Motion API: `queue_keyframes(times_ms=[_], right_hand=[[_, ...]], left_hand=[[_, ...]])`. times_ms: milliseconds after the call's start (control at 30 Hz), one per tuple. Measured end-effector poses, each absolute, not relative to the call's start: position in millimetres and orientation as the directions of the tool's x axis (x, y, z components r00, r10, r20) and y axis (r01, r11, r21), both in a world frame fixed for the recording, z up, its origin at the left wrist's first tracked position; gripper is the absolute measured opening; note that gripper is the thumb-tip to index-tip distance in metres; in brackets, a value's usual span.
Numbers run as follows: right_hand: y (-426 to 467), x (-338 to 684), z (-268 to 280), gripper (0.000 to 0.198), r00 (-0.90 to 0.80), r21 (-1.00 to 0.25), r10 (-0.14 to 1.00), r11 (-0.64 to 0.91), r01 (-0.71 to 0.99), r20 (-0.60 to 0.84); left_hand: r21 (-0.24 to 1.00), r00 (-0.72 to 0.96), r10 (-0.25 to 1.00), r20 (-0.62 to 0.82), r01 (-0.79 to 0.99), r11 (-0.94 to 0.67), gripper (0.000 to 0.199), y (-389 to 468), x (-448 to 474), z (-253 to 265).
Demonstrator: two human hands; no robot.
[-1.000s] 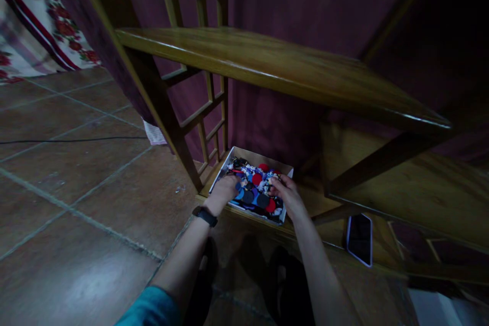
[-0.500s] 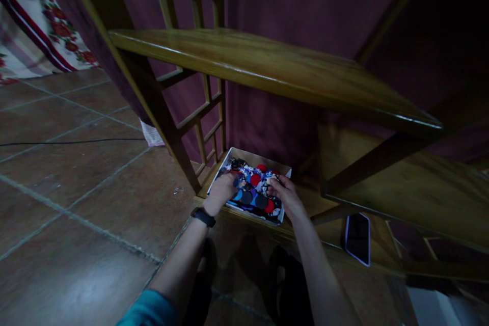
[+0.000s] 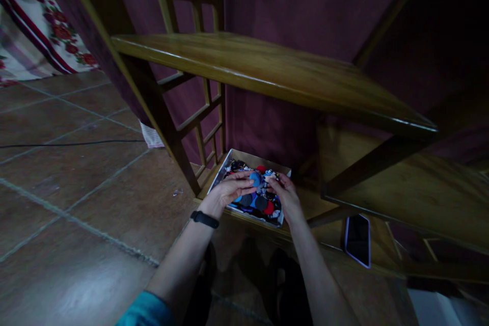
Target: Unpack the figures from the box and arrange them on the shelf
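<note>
Here's the left hand (image 3: 231, 188), right over the shallow cardboard box (image 3: 263, 159), its fingertips pinched on a blue disc (image 3: 255, 179). That disc sits above the heap, just off the fingertips' right-hand end, its round face showing, so no long axis to read. Across from it, the right hand (image 3: 284, 194) has thumb and fingers closed on a small pale-and-blue piece (image 3: 272, 175); in this dim light I can't swear to its shape. The piece lies just right of the disc, both between the hands, the disc belonging to the left side. Nearer the box's front edge, a red disc (image 3: 268, 208) lies beside a dark grey disc (image 3: 261, 203), neither one held.
</note>
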State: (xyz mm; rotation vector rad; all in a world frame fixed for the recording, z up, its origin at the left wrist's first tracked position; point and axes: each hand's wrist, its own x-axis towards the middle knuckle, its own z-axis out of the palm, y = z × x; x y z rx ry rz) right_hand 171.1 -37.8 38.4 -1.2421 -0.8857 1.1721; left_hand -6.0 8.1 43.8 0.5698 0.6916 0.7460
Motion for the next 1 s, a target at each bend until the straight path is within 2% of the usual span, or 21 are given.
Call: queue_keyframes(times_ms=[467, 1000], right_hand=[[-40, 162, 39, 0.031, 0.221, -0.988, 0.974, -0.007, -0.153, -0.041], [-41, 162, 41, 0.032, 0.249, -0.991, 0.966, -0.046, -0.129, -0.077]], left_hand=[[0.632, 0.513, 0.762, -0.395, -0.45, 0.631, 0.031, 0, 5, 50], [0.712, 0.451, 0.799, -0.397, -0.398, 0.579, 0.032, 1, 12, 43]])
